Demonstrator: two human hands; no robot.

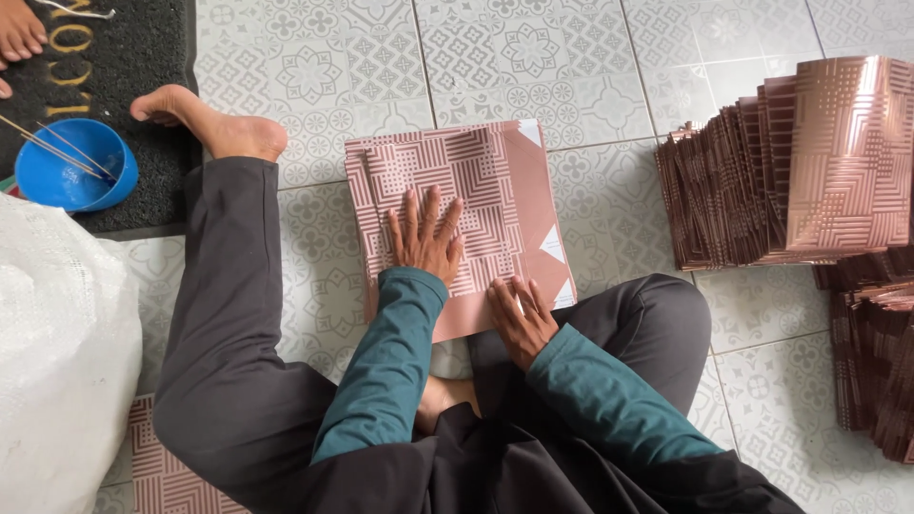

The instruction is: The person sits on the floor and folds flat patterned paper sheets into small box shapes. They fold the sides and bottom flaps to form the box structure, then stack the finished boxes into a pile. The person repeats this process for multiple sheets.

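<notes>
Seated person on patterned grey tile floor, legs in dark trousers, teal sleeves. Left hand lies flat, palm down, fingers spread wide and straight, pressing the middle of a pink-and-white geometric-patterned folded paper sheet; grasps nothing. Right hand also flat, fingers extended and slightly fanned, pressing the sheet's lower right corner area at about 5 o'clock from the left hand; nothing gripped.

The sheet sits at frame centre, just in front of the knees, roughly rectangular, tilted a little clockwise. Its right strip is plain dusty pink with small white triangular tabs along the edge, one more white corner at 1 o'clock of the sheet. Plain pink flap along the bottom edge too.

At 3 o'clock of the sheet, well apart: tall stack of matching glossy rose-brown patterned sheets, fanned, edges showing as dark ribs. A second stack lies at 4 o'clock, touching the first pile's lower edge.

At 9–10 o'clock: blue round bowl with thin sticks resting across it, sitting on a black doormat with yellow lettering. Another person's bare toes at the mat's top left. White woven plastic sack at 8 o'clock. Another patterned pink sheet lies under the left leg at 7 o'clock. Person's own bare foot at 10 o'clock of the sheet.
</notes>
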